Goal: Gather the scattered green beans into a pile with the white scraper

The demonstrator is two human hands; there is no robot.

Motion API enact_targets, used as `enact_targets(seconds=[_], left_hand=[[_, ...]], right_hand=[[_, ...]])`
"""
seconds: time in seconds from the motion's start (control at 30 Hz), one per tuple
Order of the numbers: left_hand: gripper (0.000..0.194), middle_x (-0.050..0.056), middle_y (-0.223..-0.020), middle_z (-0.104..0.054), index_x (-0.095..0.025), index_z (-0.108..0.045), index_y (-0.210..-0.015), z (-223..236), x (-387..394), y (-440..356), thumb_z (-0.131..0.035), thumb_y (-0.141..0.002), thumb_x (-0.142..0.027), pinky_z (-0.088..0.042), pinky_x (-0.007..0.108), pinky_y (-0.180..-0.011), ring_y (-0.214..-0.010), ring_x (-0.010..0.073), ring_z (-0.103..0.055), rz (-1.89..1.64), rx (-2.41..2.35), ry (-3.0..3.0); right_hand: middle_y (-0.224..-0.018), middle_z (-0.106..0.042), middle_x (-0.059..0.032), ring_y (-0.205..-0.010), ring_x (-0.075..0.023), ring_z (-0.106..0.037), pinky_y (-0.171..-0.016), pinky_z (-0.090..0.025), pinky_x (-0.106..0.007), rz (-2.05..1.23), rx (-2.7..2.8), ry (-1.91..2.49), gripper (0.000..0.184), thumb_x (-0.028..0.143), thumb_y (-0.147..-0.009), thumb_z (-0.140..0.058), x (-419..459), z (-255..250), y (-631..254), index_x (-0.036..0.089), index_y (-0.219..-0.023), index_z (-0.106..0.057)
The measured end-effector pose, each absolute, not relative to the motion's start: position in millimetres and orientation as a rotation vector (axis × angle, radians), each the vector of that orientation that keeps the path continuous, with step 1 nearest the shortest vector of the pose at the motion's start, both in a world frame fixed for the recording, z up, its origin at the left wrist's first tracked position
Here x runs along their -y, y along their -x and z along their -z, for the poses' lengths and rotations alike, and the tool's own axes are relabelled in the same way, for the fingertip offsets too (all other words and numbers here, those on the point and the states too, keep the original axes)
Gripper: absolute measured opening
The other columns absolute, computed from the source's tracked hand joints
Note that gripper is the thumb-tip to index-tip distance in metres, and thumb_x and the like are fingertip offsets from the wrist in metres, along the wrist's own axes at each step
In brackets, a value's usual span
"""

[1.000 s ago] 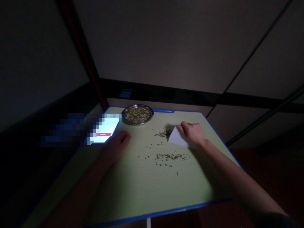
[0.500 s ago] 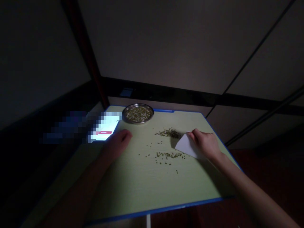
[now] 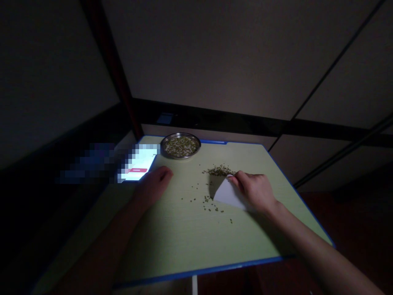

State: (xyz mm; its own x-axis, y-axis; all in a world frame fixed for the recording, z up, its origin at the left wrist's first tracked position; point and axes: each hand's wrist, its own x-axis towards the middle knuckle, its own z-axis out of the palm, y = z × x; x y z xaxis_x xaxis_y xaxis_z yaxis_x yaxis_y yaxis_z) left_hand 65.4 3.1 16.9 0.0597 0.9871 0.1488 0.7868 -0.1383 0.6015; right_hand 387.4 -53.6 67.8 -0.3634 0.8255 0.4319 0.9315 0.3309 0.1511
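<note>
My right hand [image 3: 254, 190] pinches a white card [image 3: 229, 194] by its upper edge. The card is tilted, with its lower edge low over the table and its left corner beside scattered small green beans [image 3: 208, 200], which look like mung beans. Just beyond the card lies a denser pile of beans [image 3: 219, 170], partly in shadow. My left hand [image 3: 155, 184] rests closed in a loose fist on the left of the table, with nothing visible in it. A round metal dish [image 3: 166, 155] at the back holds many more beans.
A lit screen [image 3: 143, 157], partly pixelated, lies at the table's left edge beside my left hand. The pale green table [image 3: 172, 241] has a blue rim [image 3: 215, 269]. Behind it stands a panelled wall [image 3: 199, 61]. The surroundings are dark.
My right hand and the card have moved left and slightly nearer, over part of the near row of beans, now covered from view. My left hand keeps its place on the table.
</note>
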Motion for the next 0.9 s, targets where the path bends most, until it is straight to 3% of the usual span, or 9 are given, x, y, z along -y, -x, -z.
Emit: enact_targets(seconds=[0.9], left_hand=[[0.030, 0.000, -0.076, -0.065, -0.023, -0.061, -0.081, -12.4, -4.7, -64.5, -0.039, -0.087, -0.044, -0.040, 0.029, -0.065, -0.073, 0.0181, -0.059, -0.770, -1.765, -2.022]], right_hand=[[-0.067, -0.069, -0.0031, -0.050, -0.0128, -0.054, -0.052, -0.020, -0.031, 0.482, 2.398, 1.531, 0.055, 0.052, -0.101, -0.021, 49.0, -73.7, -353.2, 0.021, -0.083, -0.062]])
